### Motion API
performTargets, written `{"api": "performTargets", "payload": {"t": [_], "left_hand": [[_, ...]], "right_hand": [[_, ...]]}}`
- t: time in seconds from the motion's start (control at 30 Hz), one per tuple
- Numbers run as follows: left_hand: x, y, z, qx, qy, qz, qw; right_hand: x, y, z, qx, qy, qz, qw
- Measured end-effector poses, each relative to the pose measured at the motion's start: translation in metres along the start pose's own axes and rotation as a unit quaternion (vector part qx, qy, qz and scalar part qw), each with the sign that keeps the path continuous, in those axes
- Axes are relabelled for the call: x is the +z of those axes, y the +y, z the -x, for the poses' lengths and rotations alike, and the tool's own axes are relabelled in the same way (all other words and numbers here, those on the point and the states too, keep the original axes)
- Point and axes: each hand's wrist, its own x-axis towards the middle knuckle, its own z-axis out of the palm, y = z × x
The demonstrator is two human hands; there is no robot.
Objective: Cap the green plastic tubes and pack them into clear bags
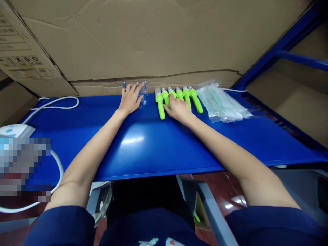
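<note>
Several small clear plastic caps or tubes (145,89) stand near the back edge of the table. My left hand (128,100) reaches over them, fingers spread and the fingertips at or on them; part of the group is hidden beneath. To the right lies a row of lime-green pen-shaped tools (160,108) with clear or whitish tips pointing at the back. My right hand (180,108) rests over the middle of that row with its fingers stretched out, covering parts of several tools. The rightmost green tool (196,101) lies uncovered beside that hand.
Clear plastic bags (222,102) with pale contents lie right of the green tools. A white power strip (16,131) and white cable (60,99) are on the left. Cardboard (153,41) walls the back of the blue table (159,147); a blue frame (271,54) rises at right.
</note>
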Motion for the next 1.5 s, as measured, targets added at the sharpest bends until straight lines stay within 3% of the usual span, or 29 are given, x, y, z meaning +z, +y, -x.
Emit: {"api": "performTargets", "payload": {"t": [0.23, 0.5, 0.63, 0.7, 0.8, 0.9, 1.1, 1.2, 1.37, 1.5], "left_hand": [[0.002, -0.024, 0.004, 0.035, 0.036, 0.076, 0.996], [-0.013, -0.029, 0.031, 0.025, -0.011, 0.134, 0.991], [-0.007, -0.029, 0.044, -0.018, 0.044, 0.214, 0.976], [0.002, -0.031, 0.046, -0.063, 0.099, 0.305, 0.945], [0.015, -0.036, 0.041, -0.132, 0.187, 0.447, 0.865], [0.02, -0.04, 0.033, -0.189, 0.248, 0.518, 0.797], [0.012, -0.041, 0.029, -0.26, 0.269, 0.602, 0.706], [0.012, -0.042, 0.029, -0.268, 0.274, 0.603, 0.699], [0.017, -0.04, 0.029, -0.268, 0.264, 0.591, 0.714], [0.019, -0.037, 0.033, -0.22, 0.24, 0.579, 0.747]], "right_hand": [[0.001, 0.0, 0.0, -0.009, 0.005, -0.027, 1.0], [-0.002, -0.003, 0.003, -0.021, 0.074, -0.102, 0.992], [0.0, -0.003, 0.005, -0.066, 0.09, -0.124, 0.986], [0.002, -0.001, 0.005, -0.088, 0.087, -0.132, 0.984], [0.006, 0.003, 0.002, -0.12, 0.089, -0.144, 0.978], [0.01, 0.006, -0.001, -0.134, 0.089, -0.137, 0.977], [0.019, 0.006, -0.006, -0.137, 0.103, -0.111, 0.979], [0.021, 0.007, -0.009, -0.127, 0.101, -0.12, 0.979], [0.018, 0.007, -0.008, -0.157, 0.098, -0.136, 0.973], [0.014, 0.007, -0.004, -0.161, 0.079, -0.131, 0.975]]}}
